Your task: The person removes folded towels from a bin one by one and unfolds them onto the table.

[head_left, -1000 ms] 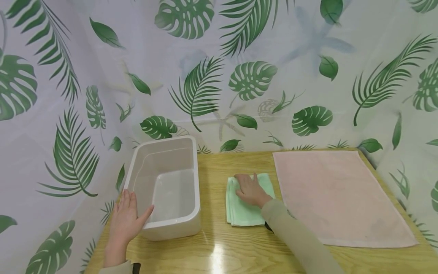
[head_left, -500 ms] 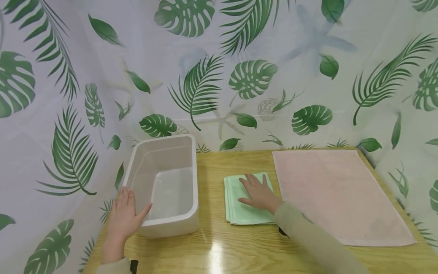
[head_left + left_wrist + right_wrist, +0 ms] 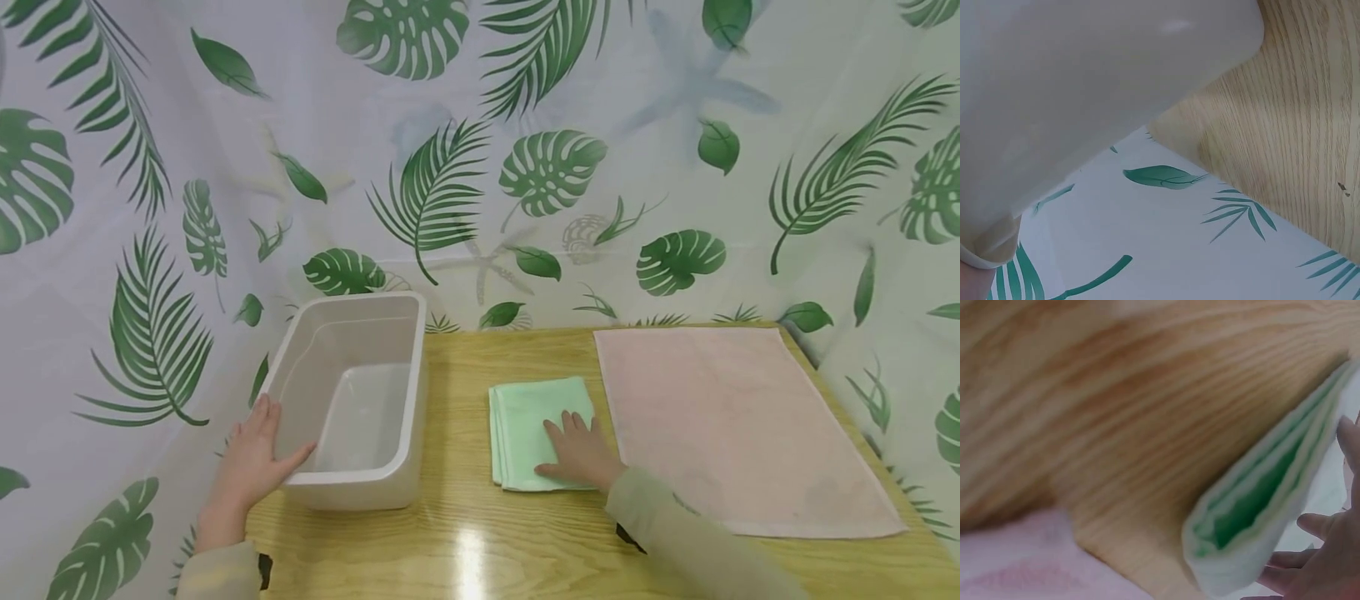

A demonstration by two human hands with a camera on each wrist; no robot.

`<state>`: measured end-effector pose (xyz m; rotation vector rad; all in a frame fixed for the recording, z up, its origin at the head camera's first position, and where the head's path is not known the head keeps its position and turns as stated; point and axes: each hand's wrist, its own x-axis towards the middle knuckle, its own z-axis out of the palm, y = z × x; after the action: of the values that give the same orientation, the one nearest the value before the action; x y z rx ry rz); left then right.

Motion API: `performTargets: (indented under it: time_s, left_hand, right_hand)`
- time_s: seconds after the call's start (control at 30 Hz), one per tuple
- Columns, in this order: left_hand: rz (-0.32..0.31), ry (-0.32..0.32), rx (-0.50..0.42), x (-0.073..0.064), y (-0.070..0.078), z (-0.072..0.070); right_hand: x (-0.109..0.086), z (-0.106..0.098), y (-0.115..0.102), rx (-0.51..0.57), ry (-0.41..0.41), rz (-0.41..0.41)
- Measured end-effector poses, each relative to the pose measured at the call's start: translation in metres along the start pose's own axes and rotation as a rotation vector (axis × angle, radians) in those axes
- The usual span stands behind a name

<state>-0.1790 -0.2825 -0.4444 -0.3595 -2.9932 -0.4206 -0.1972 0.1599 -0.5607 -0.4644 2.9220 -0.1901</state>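
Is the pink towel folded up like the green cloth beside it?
No, the pink towel lies spread out flat on the table, while the green cloth under the right hand is folded in layers.

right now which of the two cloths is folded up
The green cloth, under the right hand, is folded in layers; the pink cloth lies spread flat.

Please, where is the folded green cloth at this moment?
In the head view, the folded green cloth lies on the table, between the white bin on its left and the pink towel on its right, under the right hand.
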Motion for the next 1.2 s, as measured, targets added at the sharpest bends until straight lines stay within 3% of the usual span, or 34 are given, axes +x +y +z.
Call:
performTargets:
  time_s: [0.27, 0.5, 0.63, 0.83, 0.97, 1.2]
  left_hand:
    - [-0.053, 0.03, -0.047, -0.005, 0.005, -0.004]
    - [-0.205, 0.137, -0.103, -0.018, 0.013, 0.004]
    - [-0.304, 0.236, -0.135, -0.025, 0.026, 0.01]
    - [-0.341, 0.312, -0.139, -0.034, 0.054, 0.018]
    - [-0.351, 0.309, -0.121, -0.037, 0.075, 0.02]
    - [-0.383, 0.255, -0.111, -0.041, 0.101, 0.026]
  right_hand:
    - [0.0, 0.006, -0.001, 0.046, 0.006, 0.001]
    - [-0.001, 0.007, -0.003, 0.095, 0.002, 0.012]
    - [-0.003, 0.004, -0.005, 0.121, -0.004, 0.028]
    - [-0.006, 0.003, -0.005, 0.183, 0.013, 0.032]
    - [-0.004, 0.008, -0.001, 0.196, 0.044, 0.016]
    - [-0.001, 0.008, -0.004, 0.154, 0.013, 0.045]
